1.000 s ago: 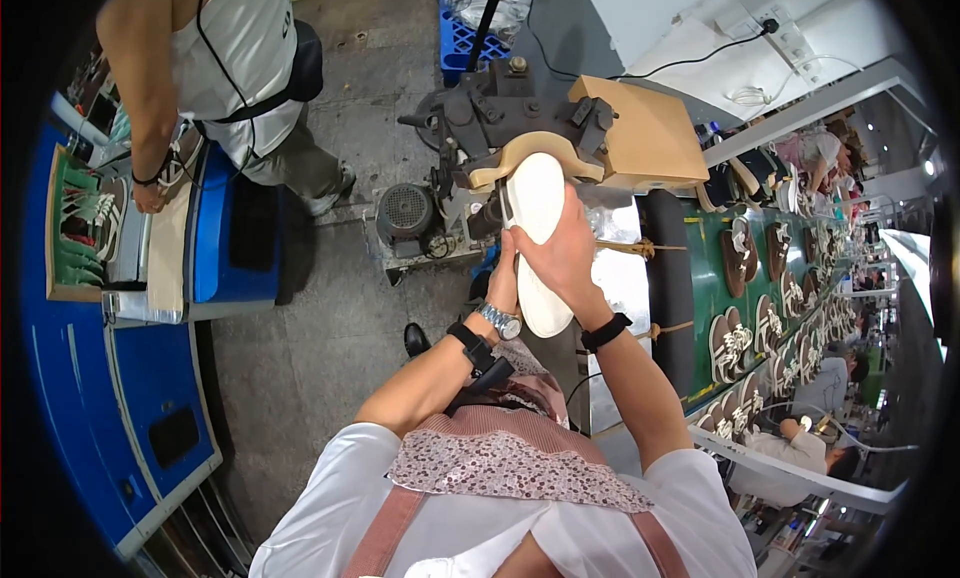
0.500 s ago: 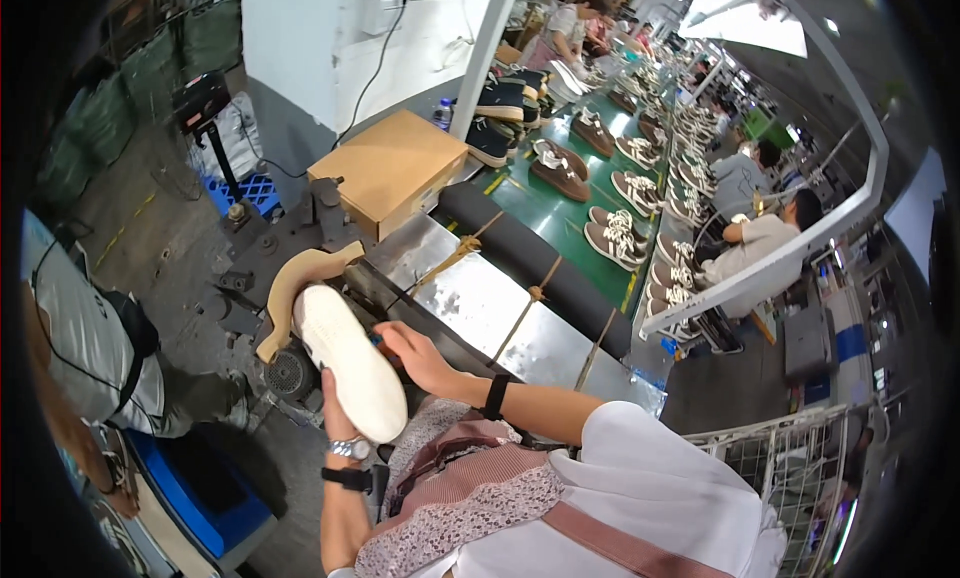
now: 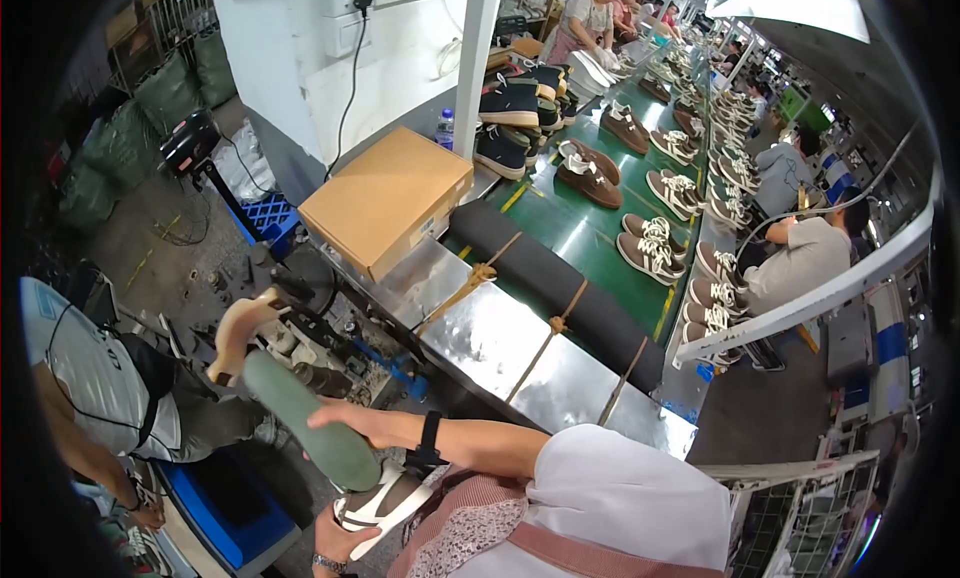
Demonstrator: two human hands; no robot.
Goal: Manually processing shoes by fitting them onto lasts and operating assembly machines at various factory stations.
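My right hand (image 3: 358,423) is closed across the middle of a green shoe last (image 3: 282,390), which slants up toward the left. Its far end is beside a curved tan piece (image 3: 238,338) on the dark machine (image 3: 310,363). Below it, my left hand (image 3: 338,540) grips a brown shoe with white trim and a white sole (image 3: 400,496). The last's lower end lies right by the shoe's opening; whether they touch, I cannot tell. Some fingers of both hands are hidden.
A cardboard box (image 3: 385,193) stands on the metal bench (image 3: 490,328). Beyond the black roller (image 3: 560,288), a green conveyor (image 3: 590,233) carries brown shoes. Several co-workers sit or stand along it. Another person (image 3: 105,368) is close at left; a wire cart (image 3: 800,498) stands at right.
The shoe, earlier sole up against the tan piece, is now lower in my left hand. The green last now shows outside it, with my right hand moved left onto it.
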